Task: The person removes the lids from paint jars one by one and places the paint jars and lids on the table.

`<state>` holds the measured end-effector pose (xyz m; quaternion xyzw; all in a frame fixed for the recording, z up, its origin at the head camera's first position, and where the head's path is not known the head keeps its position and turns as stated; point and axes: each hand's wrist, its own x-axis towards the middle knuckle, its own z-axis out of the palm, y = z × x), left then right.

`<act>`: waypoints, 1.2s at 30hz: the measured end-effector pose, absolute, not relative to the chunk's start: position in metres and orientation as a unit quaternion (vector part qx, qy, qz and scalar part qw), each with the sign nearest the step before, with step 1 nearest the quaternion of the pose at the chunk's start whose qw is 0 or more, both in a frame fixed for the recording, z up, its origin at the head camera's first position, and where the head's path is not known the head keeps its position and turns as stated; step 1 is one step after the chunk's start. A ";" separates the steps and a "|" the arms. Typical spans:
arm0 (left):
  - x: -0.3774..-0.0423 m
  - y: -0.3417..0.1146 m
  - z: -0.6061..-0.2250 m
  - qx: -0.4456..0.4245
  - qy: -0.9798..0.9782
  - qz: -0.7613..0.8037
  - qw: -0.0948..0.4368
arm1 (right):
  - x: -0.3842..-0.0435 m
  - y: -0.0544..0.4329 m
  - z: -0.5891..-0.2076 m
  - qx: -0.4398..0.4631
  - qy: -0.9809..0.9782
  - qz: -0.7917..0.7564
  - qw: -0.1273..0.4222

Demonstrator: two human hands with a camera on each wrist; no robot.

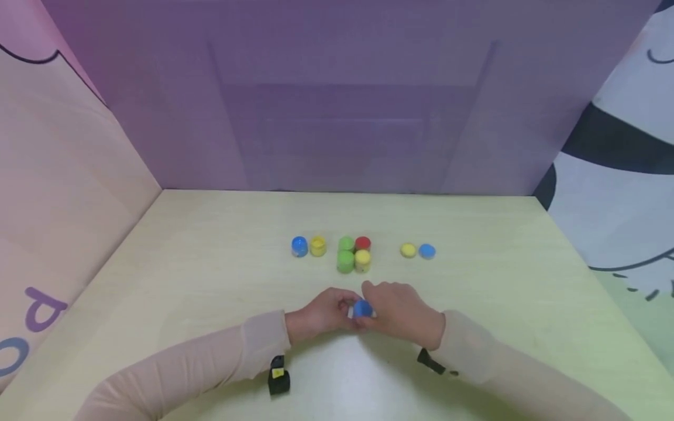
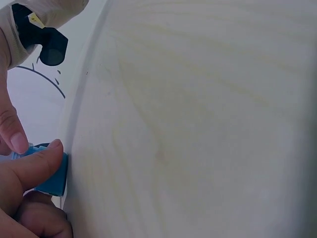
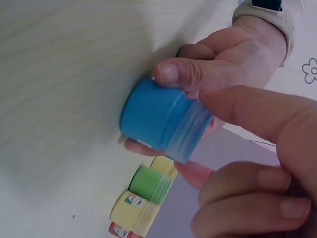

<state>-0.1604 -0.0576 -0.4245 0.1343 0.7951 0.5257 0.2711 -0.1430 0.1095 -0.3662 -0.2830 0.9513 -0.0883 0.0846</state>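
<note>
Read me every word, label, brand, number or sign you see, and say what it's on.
"d" or "p", I can't tell which: tilted purple letter, left wall.
"o", apparently: blue ring, same wall, cut by the picture's edge.
Yellow jar: label print too small and blurred.
Red jar: label likewise unreadable.
Blue jar: sliver of pale label, nothing readable.

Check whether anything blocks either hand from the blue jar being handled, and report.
Nothing visible does. The left hand grips the blue jar, and the right hand has its fingers at the clear end. The front green jar stands beyond both hands.
</note>
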 end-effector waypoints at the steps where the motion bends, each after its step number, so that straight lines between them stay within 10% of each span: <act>1: -0.160 -0.058 -0.424 0.135 0.794 0.526 0.272 | -0.143 0.110 -0.366 -0.288 0.950 -0.088 0.085; 36: -0.166 -0.071 -0.423 0.072 0.791 0.534 0.291 | -0.186 0.159 -0.369 -0.219 0.967 -0.088 0.094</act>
